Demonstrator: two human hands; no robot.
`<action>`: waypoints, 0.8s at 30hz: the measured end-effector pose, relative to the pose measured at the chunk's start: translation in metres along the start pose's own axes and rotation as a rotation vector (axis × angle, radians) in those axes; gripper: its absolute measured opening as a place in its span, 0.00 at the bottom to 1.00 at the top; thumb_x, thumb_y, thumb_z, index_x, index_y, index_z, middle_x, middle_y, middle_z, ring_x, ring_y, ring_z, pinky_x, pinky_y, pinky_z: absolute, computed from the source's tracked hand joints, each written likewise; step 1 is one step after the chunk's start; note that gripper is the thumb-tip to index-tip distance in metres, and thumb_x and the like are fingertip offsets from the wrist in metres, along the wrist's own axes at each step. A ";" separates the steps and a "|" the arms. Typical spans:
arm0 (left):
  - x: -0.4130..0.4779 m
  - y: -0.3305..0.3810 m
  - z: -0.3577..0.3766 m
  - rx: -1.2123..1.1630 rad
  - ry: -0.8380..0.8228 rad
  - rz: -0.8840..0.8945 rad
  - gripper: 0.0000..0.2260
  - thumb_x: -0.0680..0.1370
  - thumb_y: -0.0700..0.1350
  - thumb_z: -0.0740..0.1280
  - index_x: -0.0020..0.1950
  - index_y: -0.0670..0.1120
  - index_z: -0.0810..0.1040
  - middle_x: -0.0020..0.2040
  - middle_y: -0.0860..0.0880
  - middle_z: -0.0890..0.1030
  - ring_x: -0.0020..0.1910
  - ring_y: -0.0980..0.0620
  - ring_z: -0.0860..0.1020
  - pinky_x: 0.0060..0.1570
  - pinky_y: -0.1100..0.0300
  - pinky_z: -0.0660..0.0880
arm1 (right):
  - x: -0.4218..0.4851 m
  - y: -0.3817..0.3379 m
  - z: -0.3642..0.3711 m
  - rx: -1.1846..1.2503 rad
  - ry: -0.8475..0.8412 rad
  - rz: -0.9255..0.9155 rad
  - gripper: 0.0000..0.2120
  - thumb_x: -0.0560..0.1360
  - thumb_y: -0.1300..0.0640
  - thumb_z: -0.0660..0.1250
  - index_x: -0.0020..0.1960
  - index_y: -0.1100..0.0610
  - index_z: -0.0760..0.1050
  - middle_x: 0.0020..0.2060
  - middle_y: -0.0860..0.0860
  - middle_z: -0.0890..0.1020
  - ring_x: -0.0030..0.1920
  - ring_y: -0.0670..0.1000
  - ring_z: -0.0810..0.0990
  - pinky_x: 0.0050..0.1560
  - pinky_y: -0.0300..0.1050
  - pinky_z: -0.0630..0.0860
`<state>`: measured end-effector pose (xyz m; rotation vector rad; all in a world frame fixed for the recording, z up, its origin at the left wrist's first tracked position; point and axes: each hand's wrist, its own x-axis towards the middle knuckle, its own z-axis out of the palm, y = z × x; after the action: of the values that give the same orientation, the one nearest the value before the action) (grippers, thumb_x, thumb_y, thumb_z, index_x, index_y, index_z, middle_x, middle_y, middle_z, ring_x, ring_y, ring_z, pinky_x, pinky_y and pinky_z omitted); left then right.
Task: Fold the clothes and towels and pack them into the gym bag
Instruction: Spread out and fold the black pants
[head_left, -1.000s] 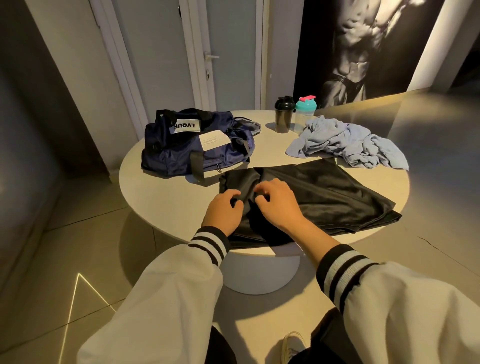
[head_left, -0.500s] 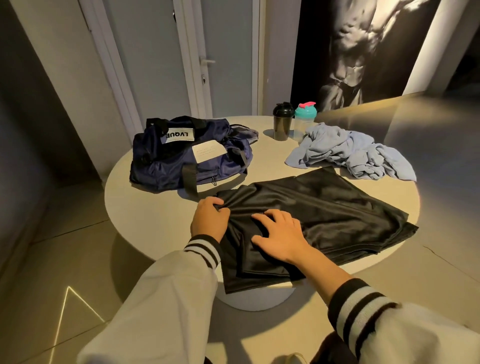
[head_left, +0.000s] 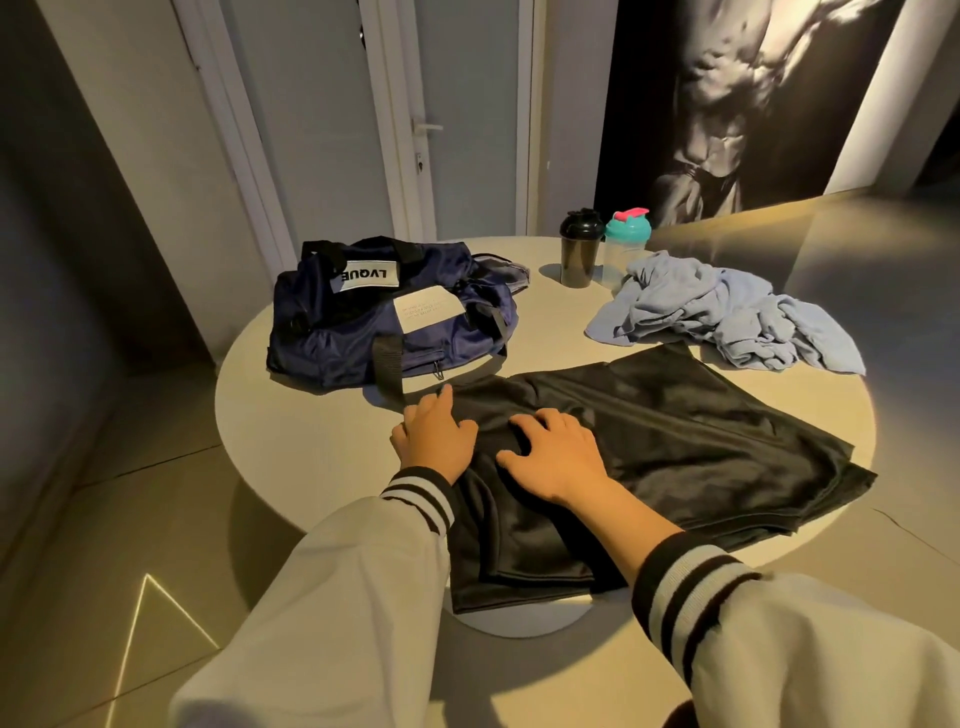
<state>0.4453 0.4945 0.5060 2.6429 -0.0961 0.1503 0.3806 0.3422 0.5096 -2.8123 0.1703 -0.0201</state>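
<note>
A black shiny garment (head_left: 675, 441) lies spread on the round white table (head_left: 311, 447), its near edge hanging over the front rim. My left hand (head_left: 434, 439) rests flat on the garment's left edge, fingers pointing away from me. My right hand (head_left: 556, 454) presses flat on the cloth beside it, fingers spread. A navy gym bag (head_left: 384, 322) with a white label sits at the table's back left, just beyond my left hand. A crumpled light-blue cloth (head_left: 727, 317) lies in a heap at the back right.
A black shaker bottle (head_left: 579, 249) and a clear one with a teal lid (head_left: 623, 244) stand at the table's far edge. Behind are a white door (head_left: 467, 119) and a dark wall poster (head_left: 727, 104). Tiled floor surrounds the table.
Both hands went from bunching the cloth to lying flat on it. The left hand slid out to the garment's left edge, and that end now lies flatter.
</note>
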 end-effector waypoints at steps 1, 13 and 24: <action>0.000 0.000 0.000 0.007 0.000 -0.017 0.29 0.81 0.50 0.60 0.81 0.49 0.56 0.76 0.46 0.65 0.74 0.44 0.63 0.70 0.45 0.60 | 0.003 -0.004 -0.003 0.006 -0.024 0.039 0.32 0.75 0.34 0.57 0.76 0.45 0.62 0.75 0.54 0.63 0.75 0.59 0.59 0.73 0.57 0.59; 0.003 0.003 0.006 0.132 -0.092 -0.037 0.26 0.82 0.54 0.51 0.81 0.53 0.56 0.82 0.48 0.54 0.77 0.46 0.55 0.73 0.47 0.54 | 0.023 -0.016 -0.003 -0.007 -0.193 0.144 0.44 0.73 0.23 0.52 0.81 0.42 0.45 0.81 0.57 0.42 0.79 0.63 0.36 0.77 0.63 0.38; 0.000 0.005 0.004 0.180 -0.093 -0.006 0.26 0.83 0.53 0.50 0.81 0.49 0.55 0.82 0.50 0.53 0.78 0.47 0.55 0.73 0.48 0.53 | 0.050 -0.017 -0.002 0.086 -0.055 0.017 0.29 0.82 0.43 0.48 0.81 0.48 0.51 0.81 0.50 0.52 0.81 0.55 0.44 0.77 0.65 0.38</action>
<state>0.4451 0.4886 0.5051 2.8291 -0.1098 0.0356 0.4316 0.3513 0.5163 -2.7224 0.1760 0.0520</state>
